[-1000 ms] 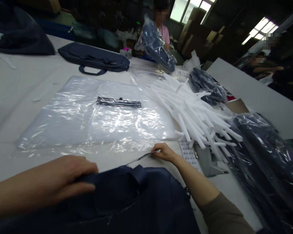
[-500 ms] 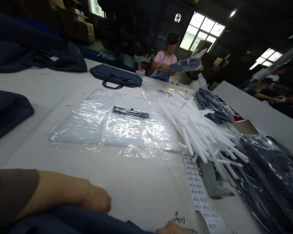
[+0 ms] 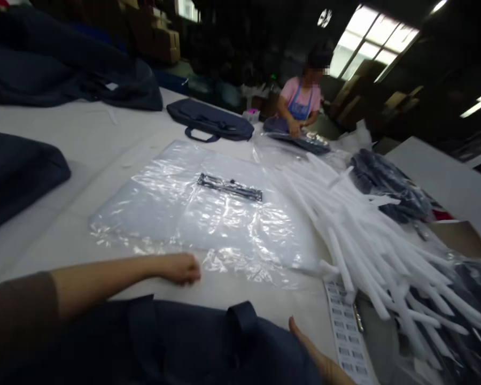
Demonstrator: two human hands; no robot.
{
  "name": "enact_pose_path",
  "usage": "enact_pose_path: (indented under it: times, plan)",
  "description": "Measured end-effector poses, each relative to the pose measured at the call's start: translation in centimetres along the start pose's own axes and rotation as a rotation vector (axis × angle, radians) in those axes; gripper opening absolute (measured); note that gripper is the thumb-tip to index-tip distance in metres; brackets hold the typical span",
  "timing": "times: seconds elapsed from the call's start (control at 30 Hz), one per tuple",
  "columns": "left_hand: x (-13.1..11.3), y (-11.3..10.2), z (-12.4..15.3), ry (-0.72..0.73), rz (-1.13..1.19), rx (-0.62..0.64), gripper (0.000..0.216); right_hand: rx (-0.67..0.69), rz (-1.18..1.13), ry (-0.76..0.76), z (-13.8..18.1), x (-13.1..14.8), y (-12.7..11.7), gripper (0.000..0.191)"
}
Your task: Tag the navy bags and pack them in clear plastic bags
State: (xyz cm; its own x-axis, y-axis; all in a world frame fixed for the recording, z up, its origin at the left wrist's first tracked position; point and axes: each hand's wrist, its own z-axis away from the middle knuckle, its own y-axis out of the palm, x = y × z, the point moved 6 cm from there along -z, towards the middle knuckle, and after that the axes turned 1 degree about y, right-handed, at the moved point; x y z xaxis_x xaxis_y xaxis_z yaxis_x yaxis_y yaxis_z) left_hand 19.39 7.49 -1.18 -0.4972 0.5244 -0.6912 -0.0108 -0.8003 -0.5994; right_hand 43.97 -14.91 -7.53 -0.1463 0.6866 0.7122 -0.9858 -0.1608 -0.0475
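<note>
Both hands have shifted in the head view: the left hand [image 3: 181, 268], half a second ago curled on the dark cloth near the lower edge, now reaches forward, loosely curled and holding nothing, at the near edge of the clear plastic bags [image 3: 208, 219] — the right hand [image 3: 316, 355] lies open-palmed beside the navy bag [image 3: 176, 347], which spreads flat on the counter [image 3: 264, 299] nearest the person, handle loop up.

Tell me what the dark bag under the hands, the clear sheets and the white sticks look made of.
Bag: dark navy woven cloth, matte, soft folds.
Sheets: thin clear plastic film, glossy, crinkled glints.
Sticks: white, matte, probably foam or plastic tubing; hard to tell.
</note>
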Motion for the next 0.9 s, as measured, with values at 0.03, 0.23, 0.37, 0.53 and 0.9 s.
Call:
enact_pose_path:
  times: [0.03,0.23,0.37,0.53,0.9]
  plan:
    - [0.4,-0.9,1.0,-0.049,0.01,-0.06,0.039,0.079,-0.07,0.062,-0.4,-1.5,1.0,0.083]
    - [-3.4,4.2,8.2,0.243,-0.235,-0.042,0.06,0.189,0.025,0.159,-0.1,-3.5,1.1,0.073]
    - [-3.0,8.9,9.6,0.334,-0.272,0.04,0.047,-0.189,0.724,0.048,2.3,3.0,-3.3,0.037]
    - [-4.4,5.9,11.1,0.303,-0.045,-0.003,0.021,-0.326,1.033,-0.633,6.0,12.8,3.2,0.059]
    - [-3.6,3.9,14.9,0.225,-0.205,-0.119,0.015,-0.144,0.869,-1.017,5.0,11.7,13.8,0.016]
